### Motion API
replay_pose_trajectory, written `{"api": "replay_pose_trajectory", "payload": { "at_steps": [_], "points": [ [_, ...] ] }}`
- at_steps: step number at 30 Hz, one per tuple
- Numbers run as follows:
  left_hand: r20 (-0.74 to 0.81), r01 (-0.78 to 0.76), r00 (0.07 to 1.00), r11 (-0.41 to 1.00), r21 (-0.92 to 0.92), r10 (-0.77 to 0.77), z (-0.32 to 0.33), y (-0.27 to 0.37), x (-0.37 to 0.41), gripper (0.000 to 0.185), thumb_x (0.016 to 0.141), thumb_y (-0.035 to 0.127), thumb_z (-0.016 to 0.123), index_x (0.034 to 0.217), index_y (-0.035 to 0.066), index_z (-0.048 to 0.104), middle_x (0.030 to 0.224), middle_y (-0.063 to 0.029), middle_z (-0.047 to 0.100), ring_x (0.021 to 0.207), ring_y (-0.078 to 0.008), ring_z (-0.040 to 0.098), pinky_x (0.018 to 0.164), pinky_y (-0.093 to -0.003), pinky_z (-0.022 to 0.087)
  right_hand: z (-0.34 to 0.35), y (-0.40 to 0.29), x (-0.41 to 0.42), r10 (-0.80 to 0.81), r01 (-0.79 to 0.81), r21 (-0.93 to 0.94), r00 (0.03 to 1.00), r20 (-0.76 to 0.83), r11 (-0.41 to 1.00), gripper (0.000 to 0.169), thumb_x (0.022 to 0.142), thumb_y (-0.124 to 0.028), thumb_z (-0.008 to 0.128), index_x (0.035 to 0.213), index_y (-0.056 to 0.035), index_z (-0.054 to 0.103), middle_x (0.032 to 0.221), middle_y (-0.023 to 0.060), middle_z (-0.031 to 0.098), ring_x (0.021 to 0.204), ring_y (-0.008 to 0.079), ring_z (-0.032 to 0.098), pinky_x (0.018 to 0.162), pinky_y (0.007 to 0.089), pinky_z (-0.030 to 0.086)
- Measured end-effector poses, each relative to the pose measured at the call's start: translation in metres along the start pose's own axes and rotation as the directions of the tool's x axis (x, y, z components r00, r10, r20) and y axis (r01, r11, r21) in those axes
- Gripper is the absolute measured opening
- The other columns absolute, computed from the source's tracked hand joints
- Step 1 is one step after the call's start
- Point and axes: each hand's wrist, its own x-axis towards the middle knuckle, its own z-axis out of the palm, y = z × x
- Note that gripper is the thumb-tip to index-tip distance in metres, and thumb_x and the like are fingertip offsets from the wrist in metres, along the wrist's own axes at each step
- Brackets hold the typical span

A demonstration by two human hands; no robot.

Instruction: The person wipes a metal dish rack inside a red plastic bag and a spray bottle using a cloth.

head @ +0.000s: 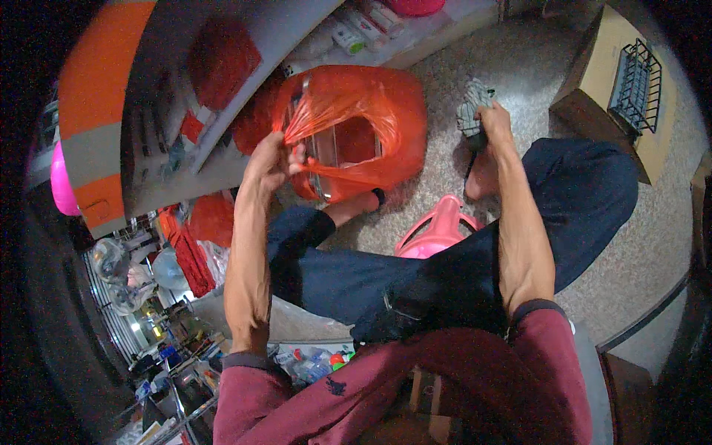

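My left hand (pixel 272 161) grips the gathered rim of an orange plastic bag (pixel 403 117) on the floor. The bag's mouth gapes to the right of my fingers. Inside it, boxy things with shiny edges (pixel 327 147) show in part; what they are I cannot tell. My right hand (pixel 496 123) is apart from the bag, above my foot, and holds a crumpled grey-and-white striped cloth (pixel 470 105). Part of that cloth lies hidden behind my fingers.
A pink plastic stool (pixel 436 239) stands between my legs. At right, a black wire rack (pixel 639 94) rests on a cardboard box (pixel 595 72). A shelf edge (pixel 256 80) runs along the left, with bottles (pixel 347 39) farther up. Clutter in plastic bags (pixel 172 270) lies at lower left.
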Motion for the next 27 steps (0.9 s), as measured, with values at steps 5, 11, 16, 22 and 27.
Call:
{"api": "replay_pose_trajectory", "payload": {
  "at_steps": [5, 11, 16, 22, 27],
  "points": [
    [0.109, 0.169, 0.982, 0.973, -0.156, -0.153, -0.029, -0.031, 0.002, 0.027, 0.107, 0.027, 0.042, 0.103, 0.008, 0.061, 0.079, -0.0063, 0.067, 0.060, -0.0118, 0.061, 0.047, -0.0262, 0.048, 0.032, 0.005, -0.011, -0.114, 0.103, -0.140, 0.991, -0.071, 0.985, 0.060, 0.080, -0.019, 0.064, 0.136, 0.0007, 0.059, 0.114, 0.0223, 0.070, 0.105, 0.0337, 0.063, 0.094, 0.0390, 0.048],
    [0.019, 0.208, 0.978, 0.969, -0.131, -0.207, -0.038, -0.097, 0.014, 0.024, 0.105, 0.026, 0.038, 0.104, 0.011, 0.057, 0.072, 0.0000, 0.057, 0.050, -0.0075, 0.037, 0.048, -0.0258, 0.031, 0.063, -0.046, -0.009, -0.414, 0.417, -0.222, 0.908, 0.060, 0.881, 0.045, 0.084, -0.023, 0.061, 0.124, -0.0045, 0.068, 0.114, 0.0240, 0.069, 0.110, 0.0371, 0.065, 0.097, 0.0428, 0.049],
    [0.033, 0.251, 0.966, 0.905, -0.342, -0.256, -0.044, -0.135, 0.019, 0.020, 0.108, 0.017, 0.037, 0.118, 0.018, 0.053, 0.072, -0.0011, 0.053, 0.049, -0.0070, 0.038, 0.041, -0.0216, 0.030, 0.147, -0.049, 0.014, -0.459, 0.613, -0.296, 0.766, 0.449, 0.733, 0.033, 0.086, -0.020, 0.060, 0.114, -0.0052, 0.070, 0.109, 0.0247, 0.069, 0.101, 0.0408, 0.067, 0.088, 0.0478, 0.054],
    [0.009, 0.323, 0.938, 0.861, -0.392, -0.348, -0.055, -0.183, 0.032, 0.019, 0.110, 0.027, 0.039, 0.108, 0.018, 0.056, 0.069, 0.0013, 0.055, 0.043, -0.0062, 0.037, 0.038, -0.0207, 0.029, 0.172, 0.024, -0.085, -0.489, 0.852, -0.434, 0.523, 0.698, 0.292, 0.043, 0.090, -0.013, 0.055, 0.132, -0.0196, 0.064, 0.113, 0.0253, 0.055, 0.096, 0.0454, 0.058, 0.074, 0.0537, 0.054],
    [-0.058, 0.411, 0.881, 0.821, -0.397, -0.469, -0.063, -0.195, 0.047, 0.022, 0.110, 0.031, 0.039, 0.104, 0.020, 0.056, 0.068, 0.0044, 0.053, 0.043, -0.0050, 0.036, 0.039, -0.0234, 0.028, 0.114, 0.020, -0.123, -0.240, 0.832, -0.458, 0.536, 0.810, 0.313, 0.042, 0.090, -0.014, 0.056, 0.130, -0.0201, 0.067, 0.120, 0.0246, 0.053, 0.104, 0.0451, 0.058, 0.081, 0.0543, 0.055]
  ]
}}
